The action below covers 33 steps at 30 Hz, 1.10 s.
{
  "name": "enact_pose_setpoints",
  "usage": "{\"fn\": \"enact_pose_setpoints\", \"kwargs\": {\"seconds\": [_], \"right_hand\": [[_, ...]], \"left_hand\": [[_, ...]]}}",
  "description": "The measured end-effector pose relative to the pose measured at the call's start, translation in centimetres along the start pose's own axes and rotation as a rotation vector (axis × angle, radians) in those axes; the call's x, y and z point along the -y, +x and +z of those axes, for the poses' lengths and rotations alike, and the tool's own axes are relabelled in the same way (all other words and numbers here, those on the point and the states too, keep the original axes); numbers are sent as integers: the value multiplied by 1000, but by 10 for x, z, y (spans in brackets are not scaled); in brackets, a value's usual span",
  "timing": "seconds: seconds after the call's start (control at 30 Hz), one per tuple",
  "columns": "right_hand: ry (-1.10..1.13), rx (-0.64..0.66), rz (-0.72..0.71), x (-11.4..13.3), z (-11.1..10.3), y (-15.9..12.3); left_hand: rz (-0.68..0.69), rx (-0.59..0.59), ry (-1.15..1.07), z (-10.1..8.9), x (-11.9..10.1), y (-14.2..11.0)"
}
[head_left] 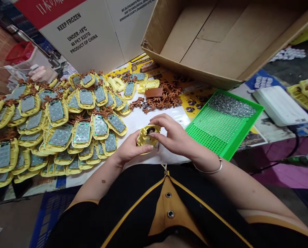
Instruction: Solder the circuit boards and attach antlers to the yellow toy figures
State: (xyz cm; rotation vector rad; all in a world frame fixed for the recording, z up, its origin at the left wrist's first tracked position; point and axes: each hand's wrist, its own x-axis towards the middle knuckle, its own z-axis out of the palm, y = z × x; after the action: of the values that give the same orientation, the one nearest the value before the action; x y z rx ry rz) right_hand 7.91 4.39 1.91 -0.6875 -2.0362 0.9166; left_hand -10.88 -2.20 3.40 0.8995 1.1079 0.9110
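Two-handed hold, front and centre.
The open cardboard box (221, 34) stands beyond the hands, to the right; the pile of yellow shells with grey boards (59, 137) lies left. The green tray (230, 139), right of the right hand (176, 136), contains small metal pieces (231, 106) at its far end. The left hand (129, 148) grips the left side of one yellow shell (141, 139); the right hand pinches its right rim, thumb beside a dark round part (150, 130). The shell's long axis cannot be determined.
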Motion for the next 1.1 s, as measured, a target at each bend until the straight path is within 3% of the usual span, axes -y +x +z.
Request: {"fn": "enact_pose_setpoints", "kwargs": {"seconds": [0.17,0.3,0.4,0.5,0.63,0.77,0.9,1.1], "right_hand": [[-136,-37,-66,6,14,-3],[193,168,37,-8,11,-8],[515,327,181,-26,8,-16],[681,391,341,-37,11,-27],[675,294,384,-28,7,-32],[438,243,296,-12,-16,-21],[174,157,228,-8,-31,-8],[317,32,276,-17,-25,5]], "left_hand": [[-100,-185,-158,11,-1,3],[-148,-236,-182,13,0,5],[-65,-315,-219,10,-4,7],[65,-435,-271,2,-9,14],[158,-559,-294,-12,-6,22],[12,-524,-284,-18,5,21],[-179,-376,-304,-11,13,15],[-274,-226,-431,-3,17,13]]}}
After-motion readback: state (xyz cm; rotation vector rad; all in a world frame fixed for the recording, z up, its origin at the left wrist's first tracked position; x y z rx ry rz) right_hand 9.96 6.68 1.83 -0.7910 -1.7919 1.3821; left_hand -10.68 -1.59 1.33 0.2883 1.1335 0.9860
